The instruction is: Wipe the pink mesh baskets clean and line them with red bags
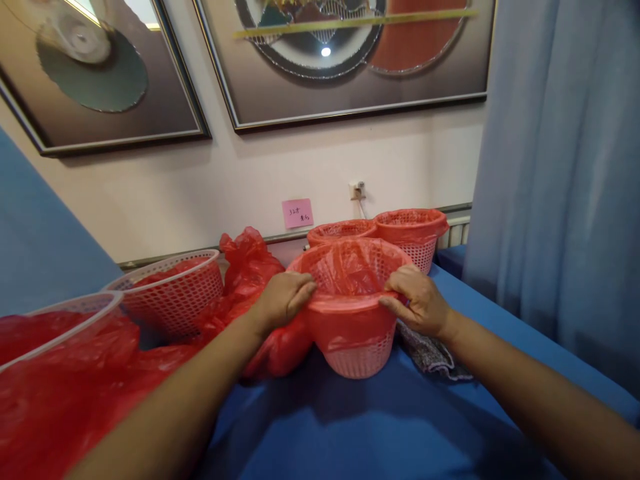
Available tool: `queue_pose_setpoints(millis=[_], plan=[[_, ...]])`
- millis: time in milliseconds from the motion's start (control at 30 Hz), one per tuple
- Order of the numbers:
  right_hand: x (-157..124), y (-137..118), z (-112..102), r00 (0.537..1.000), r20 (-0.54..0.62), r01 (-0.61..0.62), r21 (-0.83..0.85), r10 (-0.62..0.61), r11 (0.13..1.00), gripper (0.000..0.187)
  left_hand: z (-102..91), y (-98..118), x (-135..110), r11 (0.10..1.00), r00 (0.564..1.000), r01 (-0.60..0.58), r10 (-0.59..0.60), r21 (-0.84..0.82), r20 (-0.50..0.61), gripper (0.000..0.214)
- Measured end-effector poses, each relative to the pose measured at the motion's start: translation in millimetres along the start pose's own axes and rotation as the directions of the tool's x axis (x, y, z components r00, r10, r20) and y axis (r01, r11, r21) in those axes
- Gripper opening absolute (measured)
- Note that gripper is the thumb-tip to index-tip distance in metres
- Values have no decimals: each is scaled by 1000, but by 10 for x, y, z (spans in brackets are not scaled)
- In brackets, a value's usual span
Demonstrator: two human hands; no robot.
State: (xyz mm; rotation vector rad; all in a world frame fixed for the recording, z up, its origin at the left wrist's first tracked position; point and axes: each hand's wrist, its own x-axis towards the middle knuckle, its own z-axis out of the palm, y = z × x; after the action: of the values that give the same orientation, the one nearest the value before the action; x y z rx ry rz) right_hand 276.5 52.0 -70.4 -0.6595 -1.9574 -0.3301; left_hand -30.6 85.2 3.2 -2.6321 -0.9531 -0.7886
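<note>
A white lattice basket [361, 357] stands upright on the blue table [380, 427], lined with a red plastic bag [345, 313] folded over its rim. My left hand [283, 299] grips the bag at the basket's left rim, fingers closed on the plastic. At the right rim my right hand [419, 300] pinches the bag, fingers curled on it. Both hands press the bag's edge down the outside of the basket.
Two more lined baskets [415, 230] stand behind by the wall. Two tilted baskets [175, 293] lie at the left amid loose red bags [65, 387]. A grey cloth [430, 353] lies right of the basket. A blue curtain [565, 173] hangs at the right.
</note>
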Motion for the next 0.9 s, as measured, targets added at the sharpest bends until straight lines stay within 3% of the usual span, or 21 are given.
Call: queue_pose_setpoints(millis=[100,200,333,433,500,567,633,733,800,900], plan=[[-38,195,-82,1000,-3,27,-24,-27,999,36,14,160,-138,983,989,-146,142,108,42,51],[-12,201,-139,999,-30,-33,-103,30,994,28,69,326,-168,972,992,-117,108,205,58,38],[60,-225,-82,998,-50,-42,-55,39,998,45,177,680,-79,951,993,-4,-32,310,113,29],[86,-550,69,1000,20,-19,18,19,1000,44,178,866,11,970,990,-53,20,238,141,25],[84,-588,164,999,26,-43,0,43,999,34,102,798,58,983,980,-143,125,112,155,29],[76,-462,207,998,-4,-70,-36,70,997,28,-17,563,74,983,978,-176,169,50,123,37],[70,-226,182,998,-35,-63,-36,61,997,30,-131,259,51,989,987,-129,120,73,108,45],[74,122,53,999,-31,-45,-9,44,999,30,-178,-25,-41,998,999,-1,-2,58,54,29],[83,219,-38,996,-28,-81,-33,80,996,26,-85,23,-115,998,998,66,-66,24,-1,24],[98,65,-97,988,-96,-130,-70,123,989,34,169,408,-203,995,991,104,-102,16,-90,26]])
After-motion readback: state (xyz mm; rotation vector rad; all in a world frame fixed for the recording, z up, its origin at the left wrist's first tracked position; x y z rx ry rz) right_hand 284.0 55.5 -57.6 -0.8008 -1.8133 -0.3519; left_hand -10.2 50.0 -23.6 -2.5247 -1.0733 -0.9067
